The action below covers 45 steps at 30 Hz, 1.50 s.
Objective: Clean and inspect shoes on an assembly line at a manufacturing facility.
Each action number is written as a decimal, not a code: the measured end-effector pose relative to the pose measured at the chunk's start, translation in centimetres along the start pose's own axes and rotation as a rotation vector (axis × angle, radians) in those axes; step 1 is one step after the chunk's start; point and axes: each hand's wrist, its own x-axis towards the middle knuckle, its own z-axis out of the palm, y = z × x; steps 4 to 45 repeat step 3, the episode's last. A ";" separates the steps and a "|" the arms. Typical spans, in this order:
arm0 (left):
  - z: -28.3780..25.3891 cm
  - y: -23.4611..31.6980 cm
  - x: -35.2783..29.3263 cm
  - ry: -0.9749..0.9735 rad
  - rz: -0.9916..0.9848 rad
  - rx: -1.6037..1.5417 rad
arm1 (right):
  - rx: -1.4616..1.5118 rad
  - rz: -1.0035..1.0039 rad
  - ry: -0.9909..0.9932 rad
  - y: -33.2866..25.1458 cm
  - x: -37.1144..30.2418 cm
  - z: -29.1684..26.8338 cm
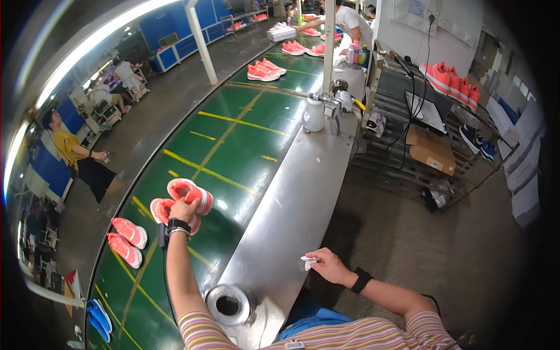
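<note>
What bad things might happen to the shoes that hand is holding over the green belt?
The left hand grips a pair of coral-pink sneakers by their backs above the green conveyor belt; the grip looks loose, so one might slip and tumble. The right hand pinches a small white cloth near the edge of the shiny metal side table, where it might drop to the floor.

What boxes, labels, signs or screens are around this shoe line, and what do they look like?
Cardboard box: brown, on the rack at right, small white label.
White bottle: on the steel bench, small label.
Wall sheets: pale papers, top right.
White boxes: stacked by the far belt.
</note>
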 end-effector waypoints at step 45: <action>6.5 -1.6 5.4 -0.045 -0.046 -0.034 | -0.026 0.045 -0.049 0.4 3.4 0.3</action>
